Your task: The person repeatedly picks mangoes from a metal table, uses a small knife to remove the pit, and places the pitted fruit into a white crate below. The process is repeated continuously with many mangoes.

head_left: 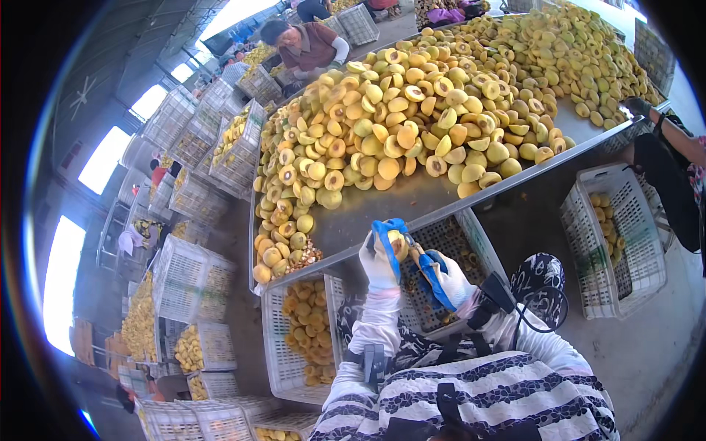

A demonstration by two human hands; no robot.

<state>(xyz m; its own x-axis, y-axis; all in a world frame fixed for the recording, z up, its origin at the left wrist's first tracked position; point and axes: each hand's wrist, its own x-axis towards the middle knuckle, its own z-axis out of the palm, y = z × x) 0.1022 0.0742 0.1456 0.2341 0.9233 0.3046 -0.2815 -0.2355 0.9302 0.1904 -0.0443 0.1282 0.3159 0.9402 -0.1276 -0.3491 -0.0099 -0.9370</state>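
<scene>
At the near edge of a metal table (pixel 353 228), my left hand (pixel 380 257), in a white glove with blue coating, closes around a yellow peach half (pixel 398 245). Close beside it, my right hand (pixel 447 281), gloved the same way, is wrapped around a small hand tool (pixel 416 255) with a tan handle. The tool's tip meets the fruit or lies right by it; my fingers hide its exact shape. Beyond my hands, a large heap of halved yellow peaches (pixel 412 117) covers much of the table, several with brown pits or hollows showing.
Under my hands stands a crate (pixel 471 234) with a few scraps inside. To its left, a white crate (pixel 278 360) holds peach halves. Another white crate (pixel 632 272) sits on the floor at right. A co-worker (pixel 312 48) leans in at the far left; another person's gloved hand (pixel 638 107) reaches in at right.
</scene>
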